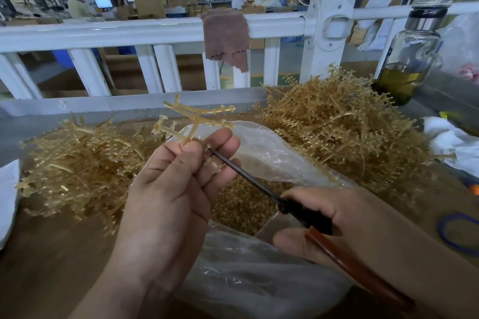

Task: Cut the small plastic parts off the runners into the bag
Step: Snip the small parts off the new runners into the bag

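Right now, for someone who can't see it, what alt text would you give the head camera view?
A person's left hand pinches an amber plastic runner above an open clear bag holding cut parts, while the right hand grips a cutting tool whose blade tip reaches the runner. Heaps of runners lie on the table on both sides.

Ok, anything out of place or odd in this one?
Nothing stands out. The left hand holds a runner over the open bag, the right hand holds the cutters, and runner piles lie either side.

runner amber; branched; upright | bag clear; open; holds cut parts
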